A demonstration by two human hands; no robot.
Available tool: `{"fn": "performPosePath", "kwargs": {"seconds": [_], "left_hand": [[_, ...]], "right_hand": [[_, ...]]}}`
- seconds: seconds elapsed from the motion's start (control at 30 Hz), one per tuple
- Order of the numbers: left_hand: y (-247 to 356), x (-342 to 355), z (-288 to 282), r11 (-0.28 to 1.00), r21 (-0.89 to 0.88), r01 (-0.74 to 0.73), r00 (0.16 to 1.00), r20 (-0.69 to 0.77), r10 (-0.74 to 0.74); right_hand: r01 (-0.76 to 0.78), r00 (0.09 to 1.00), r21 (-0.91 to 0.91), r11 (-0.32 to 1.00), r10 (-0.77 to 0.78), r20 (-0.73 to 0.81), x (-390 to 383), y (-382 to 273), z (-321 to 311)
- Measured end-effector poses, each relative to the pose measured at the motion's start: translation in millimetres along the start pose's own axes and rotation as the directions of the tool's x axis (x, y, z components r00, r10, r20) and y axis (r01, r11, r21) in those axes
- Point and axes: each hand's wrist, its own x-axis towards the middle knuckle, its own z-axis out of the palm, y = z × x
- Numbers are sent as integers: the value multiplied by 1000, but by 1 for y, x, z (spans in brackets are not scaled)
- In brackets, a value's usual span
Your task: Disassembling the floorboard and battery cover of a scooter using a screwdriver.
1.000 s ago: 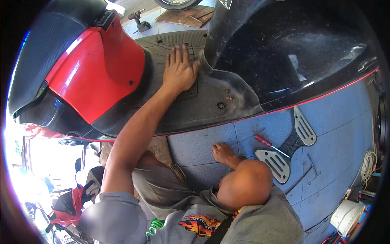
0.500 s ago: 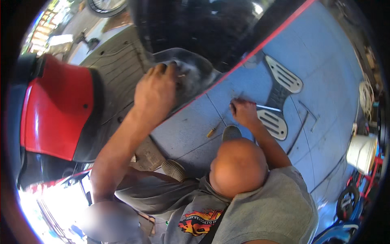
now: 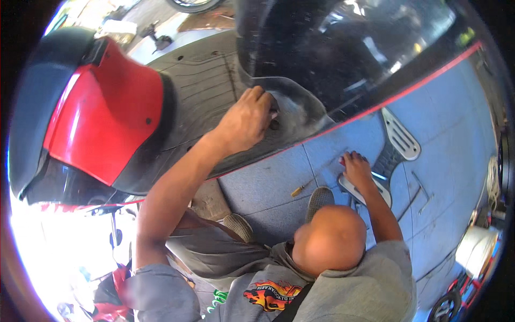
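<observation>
My left hand [image 3: 244, 121] reaches onto the scooter's grey floorboard [image 3: 201, 80], fingers pinched together at a dark recess near its front edge. A small pale bit shows at those fingertips; what it is I cannot make out. Lower down and to the right, my right hand [image 3: 357, 167] is closed around a screwdriver [image 3: 379, 176] with a red handle end and a shiny shaft. It hovers by the foot mat [image 3: 385, 156], a black piece with two slotted silver plates, on the tiled floor. My right wrist partly covers the nearer plate.
The scooter's red side panel [image 3: 110, 115] stands at left, its glossy dark front shield [image 3: 343, 48] at the top. A yellow-handled screwdriver [image 3: 298, 190] and a T-shaped wrench [image 3: 424, 192] lie on the blue-grey tiles. A white bucket [image 3: 476, 251] stands far right.
The whole view has shifted, so the scooter appears farther right and lower. My left hand stays at the same recess. My right hand, still with the screwdriver, has come closer to the foot mat.
</observation>
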Motion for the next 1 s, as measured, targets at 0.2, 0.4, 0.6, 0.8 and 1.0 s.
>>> {"fn": "performPosePath", "kwargs": {"seconds": [0.2,0.4,0.6,0.8,1.0], "left_hand": [[-36,-42,-79,505,-618,603,753,233,-615],[-40,-48,-61,600,-590,541,799,137,-585],[-52,-33,-52,837,-424,347,926,13,-378],[-163,26,-31,859,-30,511,816,-297,-496],[-194,36,-4,859,92,504,838,-293,-461]], "right_hand": [[53,936,351,935,76,-343,-31,-29,-179],[532,669,600,598,137,-730,-34,-76,-285],[663,509,520,539,185,-841,-21,-102,-317],[716,469,534,450,257,-845,-7,-139,-302],[718,419,478,506,233,-877,16,-158,-312]]}}
